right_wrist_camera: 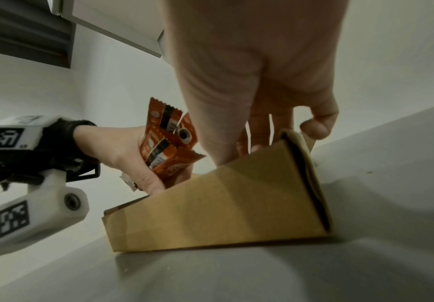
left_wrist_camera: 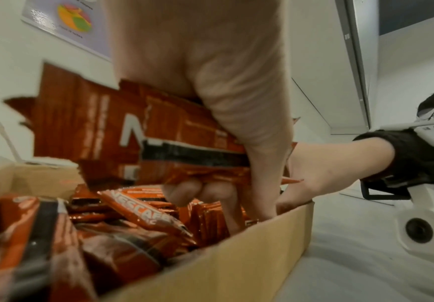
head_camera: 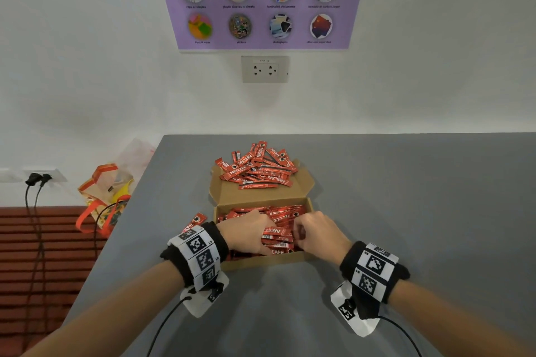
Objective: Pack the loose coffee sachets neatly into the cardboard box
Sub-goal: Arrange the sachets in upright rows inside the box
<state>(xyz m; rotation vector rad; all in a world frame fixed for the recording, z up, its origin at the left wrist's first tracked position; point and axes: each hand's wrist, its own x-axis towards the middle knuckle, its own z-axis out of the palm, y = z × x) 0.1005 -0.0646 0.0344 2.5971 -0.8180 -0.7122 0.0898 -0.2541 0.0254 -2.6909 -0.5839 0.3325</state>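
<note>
The brown cardboard box (head_camera: 262, 262) lies open on the grey table, packed with several red coffee sachets (head_camera: 278, 219). A loose pile of sachets (head_camera: 258, 168) rests on its open lid (head_camera: 261, 194) and beyond it. My left hand (head_camera: 246, 233) is inside the box and grips a bundle of sachets (left_wrist_camera: 133, 132), also visible as the bundle (right_wrist_camera: 169, 143) in the right wrist view. My right hand (head_camera: 314, 233) reaches into the box's right part beside it. Its fingertips are hidden behind the box wall (right_wrist_camera: 223, 204). One sachet (head_camera: 195, 222) lies outside, left of the box.
The table's left edge runs close to the box. Past it stand a plastic bag with orange handles (head_camera: 107, 194) and plugged-in cables (head_camera: 34, 182). A wall with a socket (head_camera: 264, 69) and a purple poster (head_camera: 261, 0) bounds the far side.
</note>
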